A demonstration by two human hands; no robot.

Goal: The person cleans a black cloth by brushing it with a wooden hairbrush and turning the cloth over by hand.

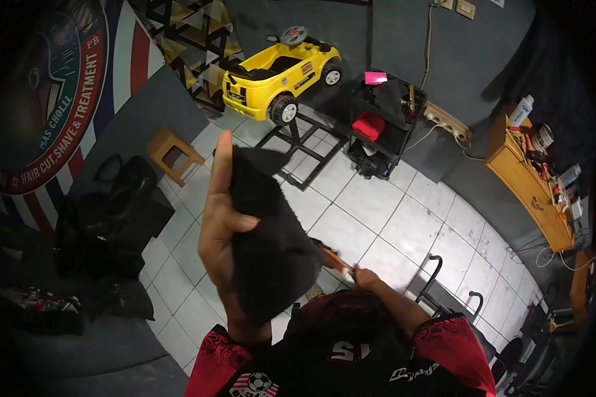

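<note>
A black cloth [271,231] hangs over my left hand [220,212], which is raised in front of me at centre-left. The index finger points up and the thumb lies against the cloth's edge; the other fingers are hidden behind or under it. Lower and to the right, my right hand [365,278] is closed around the end of a thin wooden-handled tool [334,260]. The tool's dark far end lies beside the cloth's right edge; whether they touch I cannot tell.
A yellow toy car [278,76] sits on a black metal frame [318,162]. Beyond are a black trolley [384,116], a wooden stool [173,155] and a wooden shelf [530,192] with bottles. A metal-armed chair [444,308] stands at lower right.
</note>
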